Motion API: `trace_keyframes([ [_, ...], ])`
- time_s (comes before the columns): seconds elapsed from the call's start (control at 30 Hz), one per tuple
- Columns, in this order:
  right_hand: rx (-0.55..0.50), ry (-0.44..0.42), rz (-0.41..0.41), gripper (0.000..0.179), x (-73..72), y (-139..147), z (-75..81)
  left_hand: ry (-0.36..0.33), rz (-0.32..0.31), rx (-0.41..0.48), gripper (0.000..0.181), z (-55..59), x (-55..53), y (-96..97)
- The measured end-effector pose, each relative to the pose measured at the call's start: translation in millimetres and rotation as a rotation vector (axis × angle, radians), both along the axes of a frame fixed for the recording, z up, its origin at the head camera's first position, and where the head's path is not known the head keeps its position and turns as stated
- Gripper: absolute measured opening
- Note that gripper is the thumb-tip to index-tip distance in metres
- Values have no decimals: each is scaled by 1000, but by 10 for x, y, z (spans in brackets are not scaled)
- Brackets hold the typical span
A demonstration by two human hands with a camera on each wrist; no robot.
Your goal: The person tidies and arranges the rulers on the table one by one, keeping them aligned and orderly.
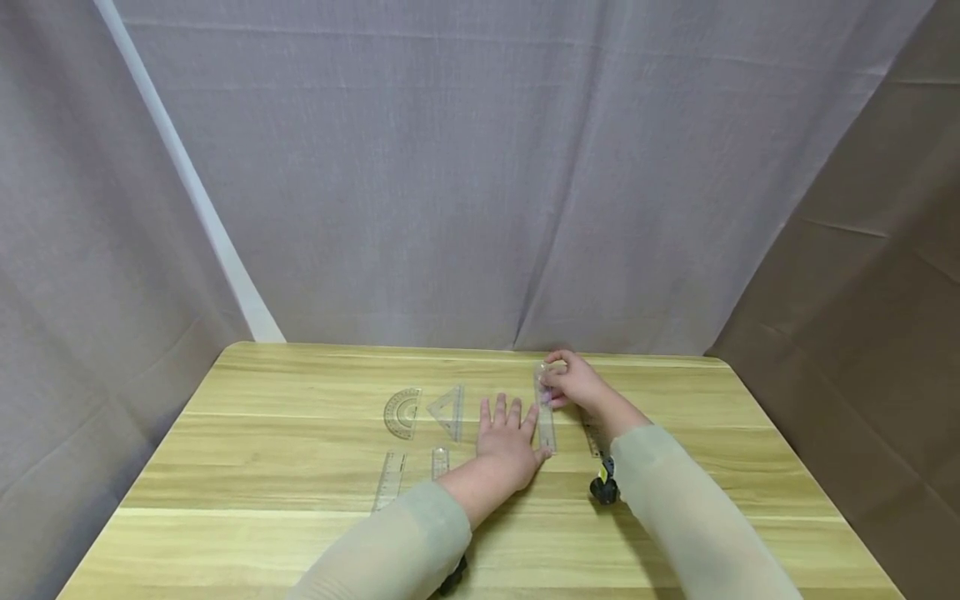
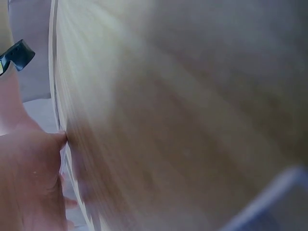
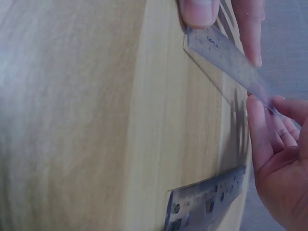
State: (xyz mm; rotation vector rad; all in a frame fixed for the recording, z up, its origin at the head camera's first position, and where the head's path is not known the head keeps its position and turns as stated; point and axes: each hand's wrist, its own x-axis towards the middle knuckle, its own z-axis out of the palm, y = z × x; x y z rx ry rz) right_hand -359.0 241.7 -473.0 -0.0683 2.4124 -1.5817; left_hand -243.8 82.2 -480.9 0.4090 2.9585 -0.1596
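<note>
Booth: cloth drapes [image 1: 390, 183], wood-grain table [image 1: 262, 475]

Pale wood-grain tabletop [image 1: 247, 492], rounded at far corners, lit softly, with sheen caught toward near left. Far side screened by a grey-mauve drape [image 1: 420, 183], lightly creased; left side by a similar drape [image 1: 90, 250]. Right drape [image 1: 862, 308] seen browner and darker. White slanting strip [image 1: 197, 196] exposed between left and far drapes.

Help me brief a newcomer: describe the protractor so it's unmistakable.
On the wooden table, find the left hand. To its left lies a clear triangle; just left of that, the protractor. Its curved outer edge sets it apart from the triangle and straight rulers.
</note>
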Motion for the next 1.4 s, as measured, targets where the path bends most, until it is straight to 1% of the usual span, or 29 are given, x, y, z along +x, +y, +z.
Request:
trace_keyframes([
  [0.2, -94, -40, 5, 50, 32, 50, 1, 14, -7, 6, 79, 8, 9, -6],
  [0.3, -122, -56, -2, 50, 35, 61, 2, 17, -8, 10, 78, 15, 17, -3],
  [0.5, -153, -60, -11, 51, 46, 72, 3, 14, -5, 32, 77, 27, 32, -3],
  [0.93, -170, -67, -12, 52, 78, 115, 4, 5, -21, 46, 81, 29, 52, -35],
  [1.17, -182, -89, -4, 51, 134, 97, 37, 36, -47, 67, 84, 55, 114, -95],
  [1.4, -185, -81, 20, 50, 178, 59, 50, 48, -67, 57, 85, 100, 172, -174],
])
